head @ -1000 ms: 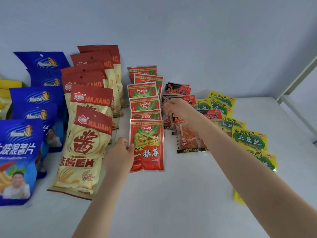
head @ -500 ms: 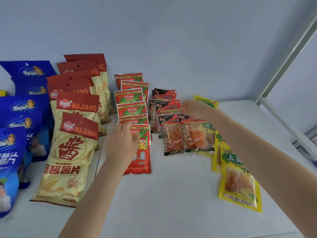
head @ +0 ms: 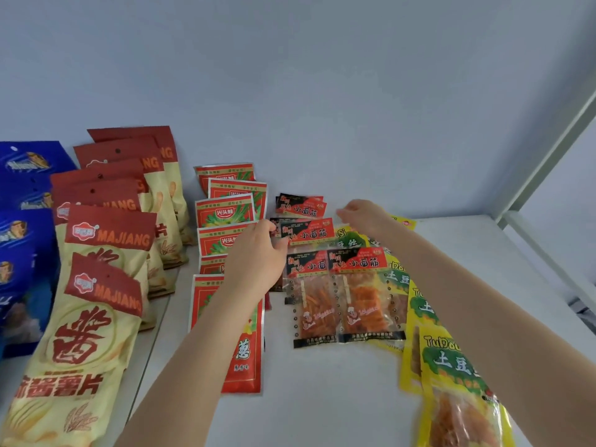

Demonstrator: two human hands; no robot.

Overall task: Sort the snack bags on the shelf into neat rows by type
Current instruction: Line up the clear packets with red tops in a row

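Reaching in over the white shelf, both hands are meeting at the black-and-red packets. These are lying in overlapping pairs near the middle of the shelf, their clear windows showing orange strips. The left hand is sitting at the left edge of that group, back of the hand up, fingers curling down against the second pair back. Whether it is actually gripping a packet I cannot tell. The right hand is hovering just behind and to the right of the group, fingertips pointing left toward the rearmost packets. Its underside is hidden, so I cannot tell if it is pinching anything.

Just left of the black-and-red packets, red packets printed with green stalks are running in a file front to back, the left forearm crossing the nearest one. Further left, tall Majiang bags are overlapping in a row, with blue bags beyond them at the frame edge. Right of the black-and-red packets, yellow packets are trailing forward under the right forearm, some tucked beneath the group's right side.
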